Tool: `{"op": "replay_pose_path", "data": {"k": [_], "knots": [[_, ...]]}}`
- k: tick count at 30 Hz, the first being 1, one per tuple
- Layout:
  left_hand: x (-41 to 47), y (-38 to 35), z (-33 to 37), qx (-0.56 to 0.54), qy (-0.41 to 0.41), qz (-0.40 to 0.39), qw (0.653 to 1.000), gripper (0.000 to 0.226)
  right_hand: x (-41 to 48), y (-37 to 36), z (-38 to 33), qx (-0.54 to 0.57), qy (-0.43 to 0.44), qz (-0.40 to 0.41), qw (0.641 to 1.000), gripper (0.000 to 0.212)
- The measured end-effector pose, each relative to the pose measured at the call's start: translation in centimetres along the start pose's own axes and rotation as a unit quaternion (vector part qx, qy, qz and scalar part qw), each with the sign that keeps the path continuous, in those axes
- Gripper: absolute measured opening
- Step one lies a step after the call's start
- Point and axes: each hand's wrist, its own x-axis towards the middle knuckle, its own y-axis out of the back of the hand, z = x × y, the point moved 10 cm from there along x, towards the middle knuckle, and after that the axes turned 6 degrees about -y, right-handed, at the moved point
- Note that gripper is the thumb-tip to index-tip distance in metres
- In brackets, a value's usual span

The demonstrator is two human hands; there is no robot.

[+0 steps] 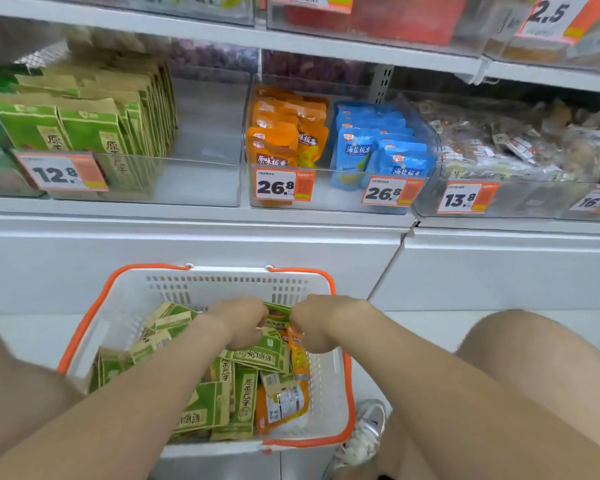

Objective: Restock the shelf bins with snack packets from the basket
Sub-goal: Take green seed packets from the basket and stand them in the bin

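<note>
A white basket (125,306) with an orange rim sits on the floor below the shelf, full of green snack packets (246,382) and a few orange packets (284,407). Both hands reach down into it. My left hand (238,322) curls around a green packet (278,315) near the basket's far side. My right hand (317,323) grips the same packet's other end, with an orange packet just beneath it; fingertips are hidden. On the shelf above, a clear bin (201,181) holds upright green packets (84,126) on its left, with bare room on its right.
Neighbouring bins hold orange packets (284,133), blue packets (381,143) and mixed wrapped snacks (520,140). Price tags hang on the bin fronts. A white cabinet front (222,244) runs under the shelf. My knees flank the basket, and a shoe (364,434) is at its right.
</note>
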Motion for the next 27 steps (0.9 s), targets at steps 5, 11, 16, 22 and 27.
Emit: {"op": "replay_pose_path", "data": {"k": [5,11,16,22,27], "knots": [[1.2,-6.5,-0.1,0.02,0.0,-0.084,0.996,0.042,1.6,-0.8,-0.4,0.01,-0.002,-0.011,1.0,0.018],[3.2,-10.9,-1.7,0.083,-0.009,-0.126,0.988,0.07,3.6,0.7,-0.9,0.054,0.011,-0.002,0.998,0.01],[4.1,-12.6,-1.9,0.097,-0.018,-0.122,0.988,0.085,3.7,2.6,-1.1,0.075,0.024,0.007,0.997,0.041],[4.3,-12.5,-2.8,-0.046,-0.003,-0.129,0.991,0.078,5.0,3.0,-1.1,0.056,0.008,-0.006,0.998,0.02],[3.0,-8.6,-3.2,-0.292,0.042,-0.114,0.949,0.032,5.1,3.8,0.8,0.035,-0.026,-0.045,0.998,0.023]]}}
